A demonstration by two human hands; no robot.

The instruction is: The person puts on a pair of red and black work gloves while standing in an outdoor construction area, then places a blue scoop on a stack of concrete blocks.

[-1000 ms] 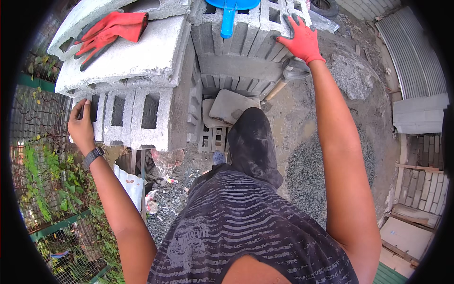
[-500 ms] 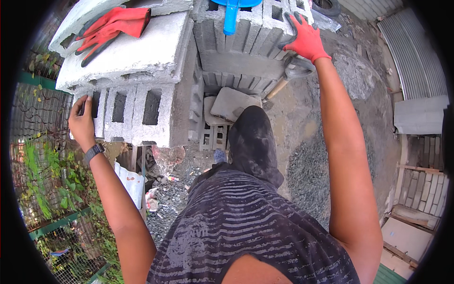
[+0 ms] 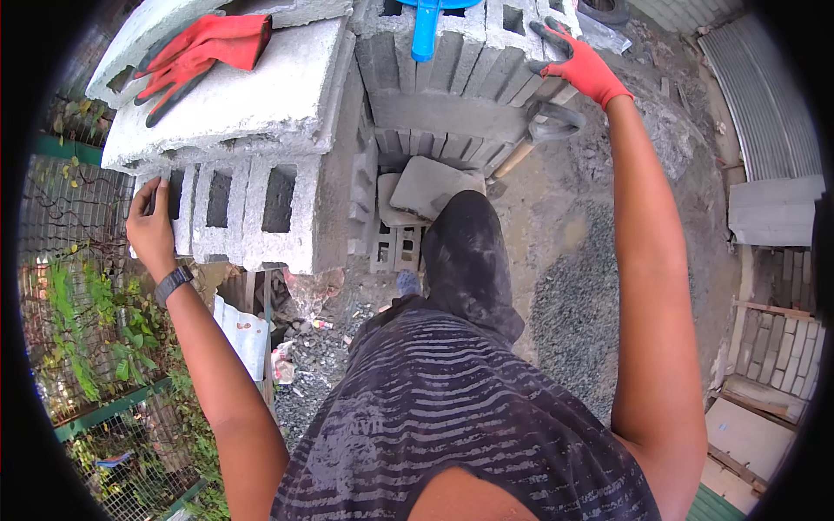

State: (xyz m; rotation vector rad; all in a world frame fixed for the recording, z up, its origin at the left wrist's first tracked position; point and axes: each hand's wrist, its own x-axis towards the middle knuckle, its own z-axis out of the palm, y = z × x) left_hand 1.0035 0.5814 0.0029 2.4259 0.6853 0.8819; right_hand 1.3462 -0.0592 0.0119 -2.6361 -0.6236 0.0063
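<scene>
My bare left hand (image 3: 151,229), a dark watch on its wrist, grips the left end of a row of grey concrete hollow blocks (image 3: 201,229). Its fingers are curled at the end block's edge beside an opening. On my right hand (image 3: 584,68) is a red work glove with dark fingertips. That hand's fingers are spread at the right corner of another row of hollow blocks (image 3: 476,65); whether the palm presses on it is hard to tell. A loose red glove (image 3: 234,41) lies atop the left stack. Between the hands, a blue plastic handle (image 3: 424,35) overhangs the far blocks.
A shovel (image 3: 514,159) with a wooden handle leans below the right row. Flat slabs (image 3: 434,185) and more hollow blocks (image 3: 395,249) are by my leg. Gravel (image 3: 573,304) covers ground at right. A mesh fence (image 3: 82,204) with vines stands at left.
My gloved right hand has slid a little to the right over the block corner. My left hand keeps its place at the end block. The view has shifted slightly.
</scene>
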